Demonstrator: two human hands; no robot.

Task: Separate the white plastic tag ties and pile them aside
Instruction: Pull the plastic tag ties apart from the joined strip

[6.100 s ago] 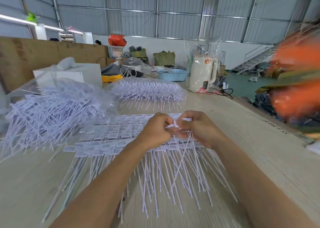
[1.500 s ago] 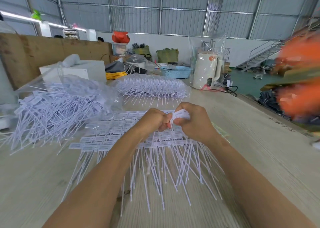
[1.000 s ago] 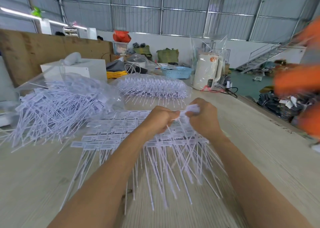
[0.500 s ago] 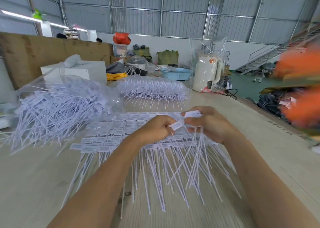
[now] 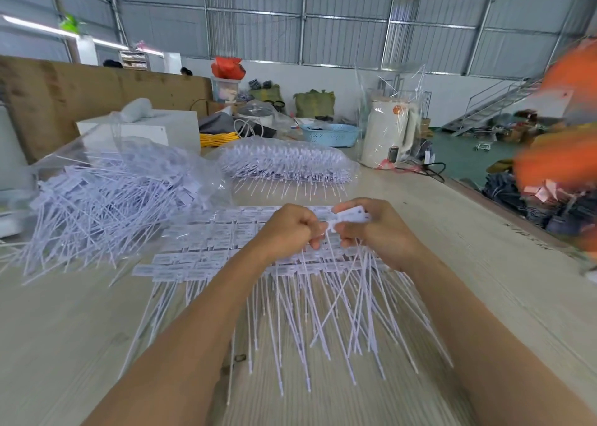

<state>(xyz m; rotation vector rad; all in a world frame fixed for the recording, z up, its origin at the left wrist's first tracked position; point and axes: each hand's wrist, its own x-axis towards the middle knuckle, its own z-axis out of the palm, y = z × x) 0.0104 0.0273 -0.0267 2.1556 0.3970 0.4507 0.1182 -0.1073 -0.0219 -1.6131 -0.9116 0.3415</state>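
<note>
While the joined sheets of tag ties (image 5: 226, 251) lie flat at the middle of the table (image 5: 484, 283), both hands work together just above them. The left hand (image 5: 287, 228) pinches one tie, and the right hand (image 5: 378, 228) grips a bunch of separated ties (image 5: 350, 215). The loose pile (image 5: 106, 199) lies near the left edge.

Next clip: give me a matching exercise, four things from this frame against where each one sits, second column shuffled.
Things:
1. loose tie pile
2. bagged ties
3. blue basket
4. white kettle

Places:
A. far right of the table, wrapped in clear plastic
B. left of the hands
C. straight beyond the hands
D. far end, behind the bagged ties

Pairs: 1-B, 2-C, 3-D, 4-A
</note>
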